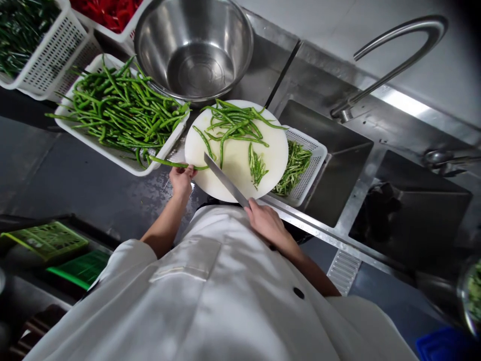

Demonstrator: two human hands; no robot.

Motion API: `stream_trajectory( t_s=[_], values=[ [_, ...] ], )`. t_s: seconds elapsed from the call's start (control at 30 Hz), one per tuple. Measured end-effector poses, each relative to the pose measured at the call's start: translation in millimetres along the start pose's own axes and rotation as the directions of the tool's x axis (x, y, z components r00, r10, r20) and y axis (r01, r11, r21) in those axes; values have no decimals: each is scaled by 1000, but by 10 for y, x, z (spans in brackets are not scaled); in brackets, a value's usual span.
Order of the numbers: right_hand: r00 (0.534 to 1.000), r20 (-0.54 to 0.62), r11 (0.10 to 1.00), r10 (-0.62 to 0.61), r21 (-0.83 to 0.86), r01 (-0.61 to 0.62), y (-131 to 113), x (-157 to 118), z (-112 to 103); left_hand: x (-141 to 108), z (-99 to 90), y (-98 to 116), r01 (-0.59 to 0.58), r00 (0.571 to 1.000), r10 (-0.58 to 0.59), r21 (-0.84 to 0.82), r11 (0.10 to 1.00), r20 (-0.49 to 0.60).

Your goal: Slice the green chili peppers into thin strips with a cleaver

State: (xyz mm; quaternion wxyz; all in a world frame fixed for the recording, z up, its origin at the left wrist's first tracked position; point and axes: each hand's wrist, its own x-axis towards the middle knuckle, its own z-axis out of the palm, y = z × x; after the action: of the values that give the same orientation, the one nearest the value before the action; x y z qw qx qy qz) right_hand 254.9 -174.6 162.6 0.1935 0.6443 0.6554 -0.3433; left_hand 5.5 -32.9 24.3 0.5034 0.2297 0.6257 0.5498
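My left hand (182, 181) is closed in a pinch on a long, thin green chili pepper (167, 162), at the left edge of the round white cutting board (210, 188). My right hand (266, 219) grips the handle of a kitchen knife (227, 181). The blade slants over the board, its tip near the held pepper. Whole green peppers (240, 123) lie loosely across the far side of the board. A small heap of slivered pepper (257, 168) sits to the right of the blade.
Left of the board stands a white basket (93, 153) heaped with green peppers. A large steel bowl (193, 65) is behind it. A white basket (317, 155) of cut slivers sits right, by the sink (349, 145). A curved faucet (409, 55) rises behind.
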Motion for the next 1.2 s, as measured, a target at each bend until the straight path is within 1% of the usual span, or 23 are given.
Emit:
stream_trajectory(
  t_s=[0.07,0.13,0.2,0.23,0.27,0.3,0.33,0.4,0.43,0.5,0.57,0.6,0.63,0.67,0.7,0.77,0.8,0.87,0.9,0.97,1.03,1.1,1.2],
  values=[
    [1000,-3,999,-28,-18,28,-143,140,-47,-4,-37,-32,-31,999,30,42,999,23],
    [999,-12,999,-49,-22,49,-246,287,-77,23,-90,7,-105,994,100,133,986,48],
    [998,-35,998,-52,-24,52,-262,370,-76,52,-170,135,-249,968,233,278,928,89],
    [998,-46,998,-53,-24,52,-229,373,-60,60,-219,231,-345,938,318,363,866,135],
    [997,-53,998,-54,-22,53,-167,349,-33,63,-269,340,-450,893,400,442,776,206],
    [996,-58,998,-60,-17,60,-80,304,1,60,-318,456,-553,833,467,505,663,297],
    [995,-61,997,-73,-13,72,27,249,37,51,-359,568,-645,762,510,541,540,400],
    [993,-65,995,-103,-6,103,269,162,93,20,-400,740,-783,615,521,540,310,592],
    [991,-68,993,-118,-4,118,386,159,98,1,-392,784,-829,548,498,514,220,672],
    [985,-88,989,-149,1,150,571,280,38,-36,-316,774,-896,431,408,436,88,804],
    [972,-133,980,-192,19,197,666,567,-120,-57,-167,648,-939,330,271,344,-4,904],
    [961,-170,974,-219,27,227,681,749,-227,-57,-76,558,-952,289,200,302,-37,936],
    [949,-201,966,-244,33,255,680,933,-342,-48,19,461,-961,259,139,269,-64,956],
    [936,-233,959,-264,40,281,666,1102,-456,-32,111,364,-964,241,95,250,-87,966],
    [927,-264,956,-267,49,290,645,1236,-558,-10,195,273,-964,237,73,244,-105,969],
    [915,-309,956,-257,58,288,598,1351,-689,41,316,125,-955,256,82,265,-137,963],
    [915,-324,960,-241,59,273,580,1320,-705,62,350,67,-948,268,104,282,-149,958],
    [925,-331,975,-187,52,215,575,1098,-638,77,373,-24,-937,285,165,310,-158,944],
    [935,-320,983,-153,45,176,590,931,-563,70,371,-64,-939,281,190,311,-150,941],
    [957,-282,997,-72,9,78,650,564,-374,32,367,-149,-955,257,203,280,-98,945],
    [977,-214,999,3,-47,-13,722,249,-185,-12,383,-242,-969,238,178,245,-18,955],
    [987,-141,991,77,-95,-91,771,44,-42,-38,419,-331,-970,244,163,242,32,956],
    [990,-76,985,121,-117,-130,796,-122,36,-43,465,-424,-964,264,196,263,34,944]
  ],
)
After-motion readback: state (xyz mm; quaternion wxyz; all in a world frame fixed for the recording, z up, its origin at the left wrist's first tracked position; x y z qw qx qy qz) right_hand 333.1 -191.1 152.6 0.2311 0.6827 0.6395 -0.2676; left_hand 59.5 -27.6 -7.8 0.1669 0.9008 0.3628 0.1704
